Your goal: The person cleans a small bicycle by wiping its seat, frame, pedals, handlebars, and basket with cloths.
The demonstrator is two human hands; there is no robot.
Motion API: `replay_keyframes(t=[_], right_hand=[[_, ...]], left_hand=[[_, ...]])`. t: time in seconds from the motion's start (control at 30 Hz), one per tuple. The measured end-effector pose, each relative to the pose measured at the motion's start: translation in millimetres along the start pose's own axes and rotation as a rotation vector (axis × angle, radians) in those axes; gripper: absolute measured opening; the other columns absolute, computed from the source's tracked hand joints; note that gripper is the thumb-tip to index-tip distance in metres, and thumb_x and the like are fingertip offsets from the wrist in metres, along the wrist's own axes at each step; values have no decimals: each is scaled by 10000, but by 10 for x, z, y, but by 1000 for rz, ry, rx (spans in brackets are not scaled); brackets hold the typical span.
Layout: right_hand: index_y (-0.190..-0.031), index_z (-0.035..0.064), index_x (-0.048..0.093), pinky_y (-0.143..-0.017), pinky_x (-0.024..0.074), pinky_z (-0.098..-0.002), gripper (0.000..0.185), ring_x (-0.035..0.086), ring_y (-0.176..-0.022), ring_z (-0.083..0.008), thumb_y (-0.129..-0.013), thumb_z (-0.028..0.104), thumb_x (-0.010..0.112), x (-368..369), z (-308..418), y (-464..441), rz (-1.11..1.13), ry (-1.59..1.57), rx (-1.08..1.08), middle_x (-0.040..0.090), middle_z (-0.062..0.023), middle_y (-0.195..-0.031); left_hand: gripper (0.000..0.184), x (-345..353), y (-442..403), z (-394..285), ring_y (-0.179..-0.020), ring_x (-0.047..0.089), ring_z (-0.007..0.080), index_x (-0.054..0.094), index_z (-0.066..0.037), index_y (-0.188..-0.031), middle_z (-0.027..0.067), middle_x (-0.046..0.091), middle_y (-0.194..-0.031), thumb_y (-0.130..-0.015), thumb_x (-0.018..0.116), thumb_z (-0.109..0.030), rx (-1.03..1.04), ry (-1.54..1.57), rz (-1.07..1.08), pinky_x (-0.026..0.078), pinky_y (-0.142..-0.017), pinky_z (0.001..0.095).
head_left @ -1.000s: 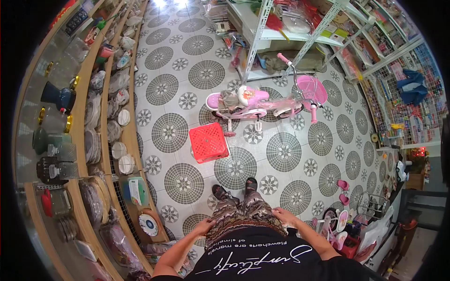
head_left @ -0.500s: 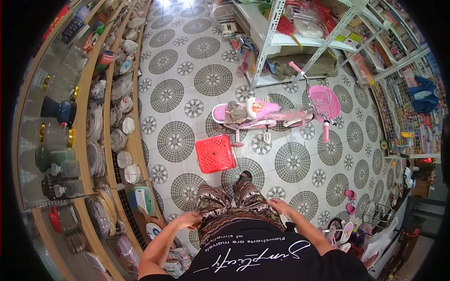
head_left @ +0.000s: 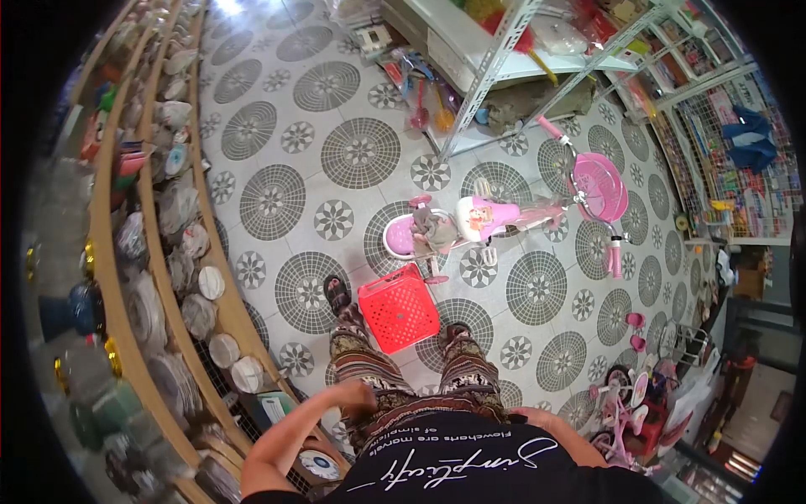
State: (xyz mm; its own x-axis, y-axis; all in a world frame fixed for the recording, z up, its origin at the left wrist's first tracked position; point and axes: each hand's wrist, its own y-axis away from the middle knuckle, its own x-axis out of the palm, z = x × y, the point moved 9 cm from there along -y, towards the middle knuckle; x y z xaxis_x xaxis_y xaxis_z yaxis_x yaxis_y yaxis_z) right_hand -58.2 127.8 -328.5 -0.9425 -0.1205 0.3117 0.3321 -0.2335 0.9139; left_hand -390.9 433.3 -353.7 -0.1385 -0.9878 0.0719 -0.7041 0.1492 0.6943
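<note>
My left hand (head_left: 357, 398) is blurred in front of my patterned trousers at the left thigh; its fingers do not show clearly. At my right hip, my right hand (head_left: 525, 415) rests against the trousers, its fingers partly hidden by the black shirt. Between my feet stands a red plastic stool (head_left: 400, 316) with a perforated top, touched by neither hand. Just beyond it is a pink children's bicycle (head_left: 491, 217) with a white and pink seat, a front basket (head_left: 600, 186) and a grey cloth or bag (head_left: 434, 232) at the rear.
Wooden shelves (head_left: 220, 294) with wrapped dishes and jars run along my left. Ahead on the right stands a metal rack (head_left: 487, 76) with goods. Another pink bicycle (head_left: 621, 412) and pink shoes (head_left: 636, 332) are at the lower right. The floor (head_left: 311, 189) is patterned tile.
I have stepped forward, so my feet now straddle the red stool. My left hand has moved in over the thigh, and my right hand has drawn back to the hip.
</note>
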Motion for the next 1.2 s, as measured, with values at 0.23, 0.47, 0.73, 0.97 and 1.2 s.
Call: replay_keyframes(t=[0.23, 0.47, 0.73, 0.97, 1.2], right_hand=[[-992, 39, 628, -626, 504, -350, 218, 639, -696, -211, -868, 218, 620, -1538, 1381, -686, -867, 618, -156, 656, -130, -799], [-1083, 12, 587, -848, 426, -437, 257, 543, -961, -358, -852, 114, 637, -2490, 4403, -1041, -1437, 822, -823, 557, -189, -1034], [-1033, 87, 645, -909, 331, -398, 252, 567, -962, -230, -882, 281, 591, -2851, 4805, -1842, -1621, 965, -974, 631, -53, -964], [-950, 77, 664, -885, 344, -384, 202, 585, -880, -225, -850, 250, 629, -2871, 4685, -1726, -1670, 818, -1118, 640, -46, -897], [-906, 64, 672, -883, 358, -385, 172, 590, -882, -240, -846, 222, 641, -2811, 4512, -1666, -1727, 701, -1306, 642, -58, -859]], left_hand=[[691, -1766, -1632, 1078, -1217, 481, 406, 469, -81, -1317, 215, 474, -1313, -764, 729, -403, -306, -157, -383, 414, -1014, 465], [842, -2270, -2726, 1281, -1293, 390, 385, 429, -106, -1355, 191, 446, -1346, -722, 728, -575, -431, -281, -694, 361, -1049, 523], [855, -1766, -3490, 1348, -1252, 403, 430, 422, -94, -1346, 244, 420, -1350, -762, 613, -689, -155, -342, -412, 371, -1019, 531], [846, -979, -4129, 1380, -1143, 520, 437, 403, -53, -1346, 278, 521, -1239, -823, 508, -709, -149, -410, -250, 436, -954, 504], [749, -965, -4193, 1468, -760, 655, 453, 429, -57, -1217, 270, 639, -926, -847, 468, -707, 179, -532, -544, 526, -634, 545]])
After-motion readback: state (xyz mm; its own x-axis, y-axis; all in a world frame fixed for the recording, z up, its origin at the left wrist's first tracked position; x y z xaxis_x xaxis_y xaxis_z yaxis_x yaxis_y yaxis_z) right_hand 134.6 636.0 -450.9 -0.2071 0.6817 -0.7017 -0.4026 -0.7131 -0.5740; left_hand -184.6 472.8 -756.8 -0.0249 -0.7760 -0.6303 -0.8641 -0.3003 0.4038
